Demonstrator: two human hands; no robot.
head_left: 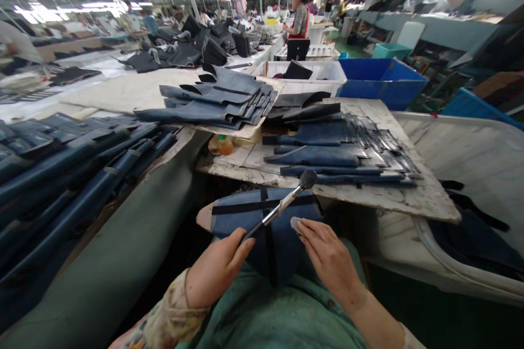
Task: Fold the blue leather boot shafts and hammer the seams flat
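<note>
Left hand (216, 274) closed around hammer (279, 208) angled up-right; right hand (328, 262) open on leather (235, 221)

Nearest, a cut piece (241, 221) lies on the lap, with the left hand (216, 272) at its near left, a hammer (282, 204) slanting over it, and the right hand (327, 262) on its right. Just beyond is a work board (409, 196) bearing spread pieces (327, 155), with a bottle (225, 145) at its left under a stack (216, 101). A conveyor belt (135, 240) carrying rows of pieces (61, 163) runs along the left, a tub (470, 152) sits to the right, and a tray (327, 71) and a crate (380, 82) stand behind.
</note>
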